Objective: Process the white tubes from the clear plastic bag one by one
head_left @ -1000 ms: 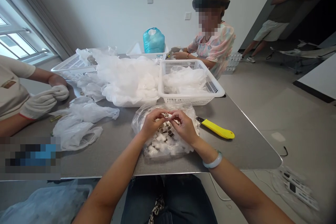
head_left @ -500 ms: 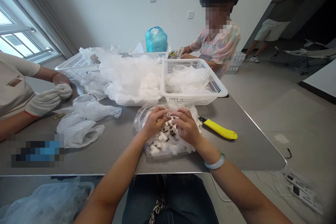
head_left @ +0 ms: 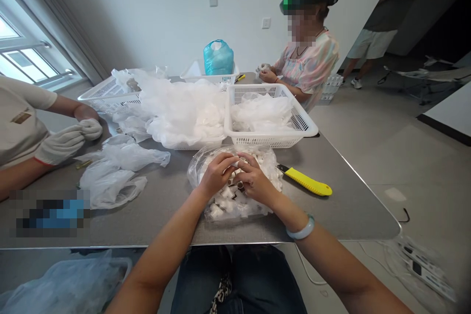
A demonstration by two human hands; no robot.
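Over a clear plastic bag (head_left: pixel 196 169) of small white tubular pieces (head_left: pixel 221 203), my two hands meet, fingertips close together. My left hand (head_left: pixel 217 174) is closed in a pinch, and my right hand (head_left: pixel 255 179) pinches from the other side. Between their fingertips sits one small white tubular piece (head_left: pixel 236 162), mostly covered by the fingers. The loose pieces look like short plastic pipe fittings, some with dark openings. To the right of the bag lies a knife with a yellow handle (head_left: pixel 309 181), its dark blade end touching or almost touching the bag.
White baskets (head_left: pixel 272 140) filled with plastic bags stand beyond my hands. A blue bag (head_left: pixel 219 58) is at the back. Crumpled clear bags (head_left: pixel 110 171) lie left, near a co-worker's gloved hands (head_left: pixel 61 144). Another person (head_left: pixel 312 64) sits at the far right side of the table.
My hands have drawn slightly closer together around the small piece, right fingers more curled. The far person has leaned back and their hands are away from the yellow tool near them.
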